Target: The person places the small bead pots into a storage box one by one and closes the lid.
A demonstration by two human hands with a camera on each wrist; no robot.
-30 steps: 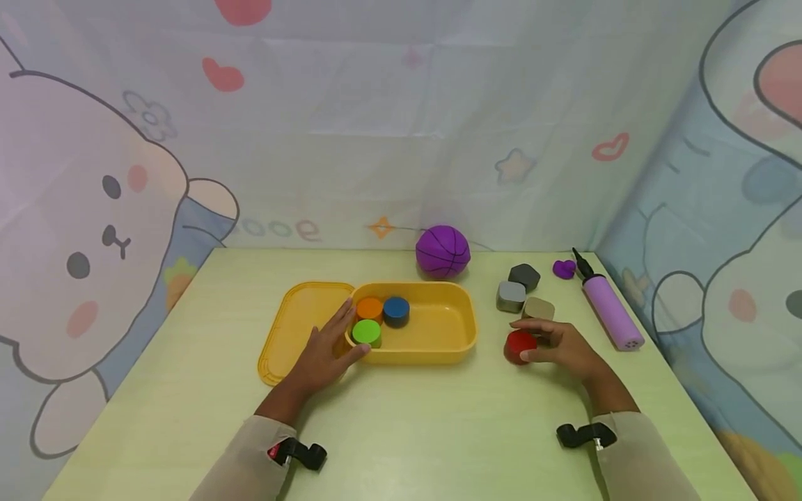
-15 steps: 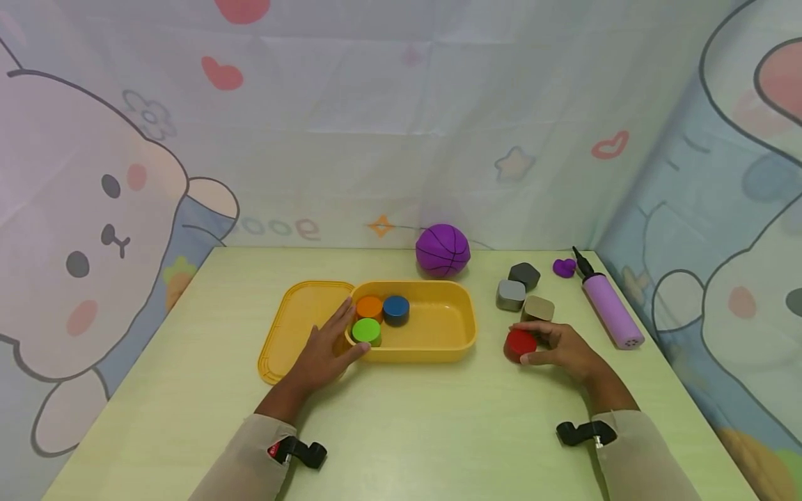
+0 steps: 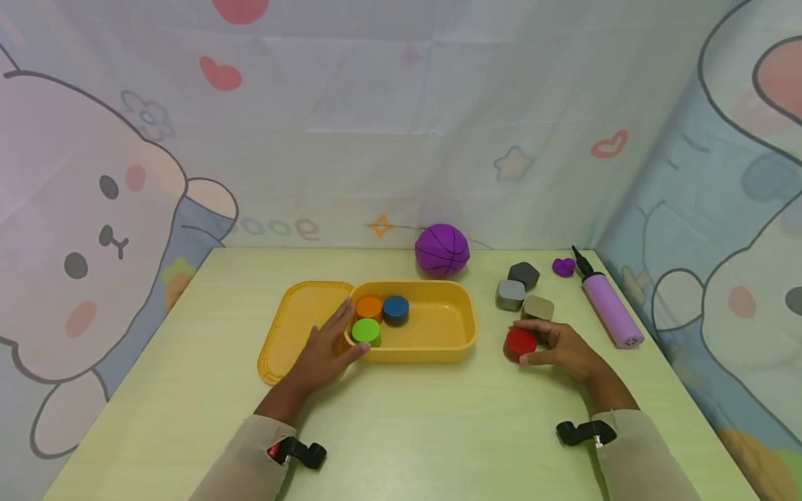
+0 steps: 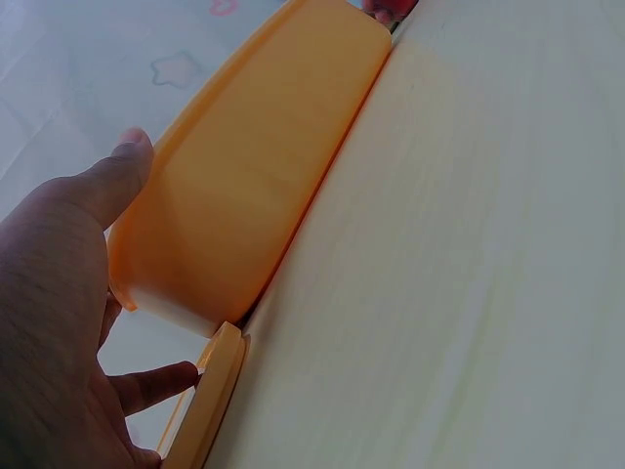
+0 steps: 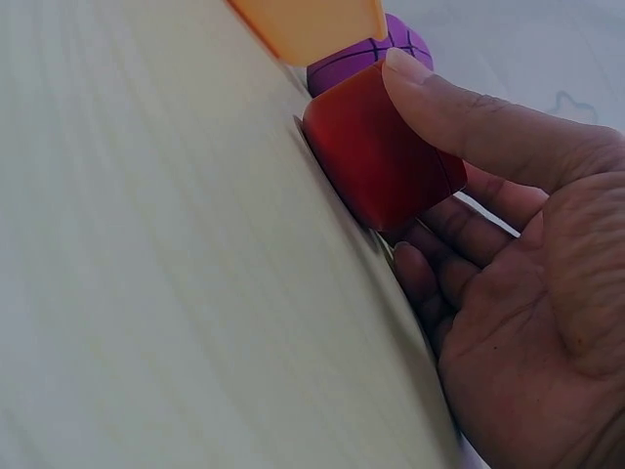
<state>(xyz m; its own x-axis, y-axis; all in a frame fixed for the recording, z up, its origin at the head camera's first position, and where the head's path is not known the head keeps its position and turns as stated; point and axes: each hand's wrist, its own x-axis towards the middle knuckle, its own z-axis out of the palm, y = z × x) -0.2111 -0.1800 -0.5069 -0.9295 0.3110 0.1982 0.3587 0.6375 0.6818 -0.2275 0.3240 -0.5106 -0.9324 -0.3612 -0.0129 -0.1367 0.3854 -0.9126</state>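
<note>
My right hand [image 3: 567, 349] holds a red round block [image 3: 519, 344] on the table, right of a yellow plastic box [image 3: 420, 355]. In the right wrist view the thumb lies along the top edge of the block, with the fingers curled at its far side. My left hand [image 3: 321, 356] rests at the box's left end, fingers spread along the rim and thumb at the front. The left wrist view shows one finger touching the yellow lid [image 4: 215, 396]. Inside the box are an orange block [image 3: 370, 307], a blue block [image 3: 396, 310] and a green block [image 3: 366, 332].
Behind the right hand stand a tan block [image 3: 538, 306], a grey block [image 3: 510, 295] and a dark block [image 3: 523, 275]. A purple ball [image 3: 442, 250] sits behind the box. At the right lie a purple hand pump [image 3: 612, 312] and a small purple heart-shaped piece [image 3: 563, 267].
The right fingers have settled slightly closer around the red block. The left hand and the box look the same.
</note>
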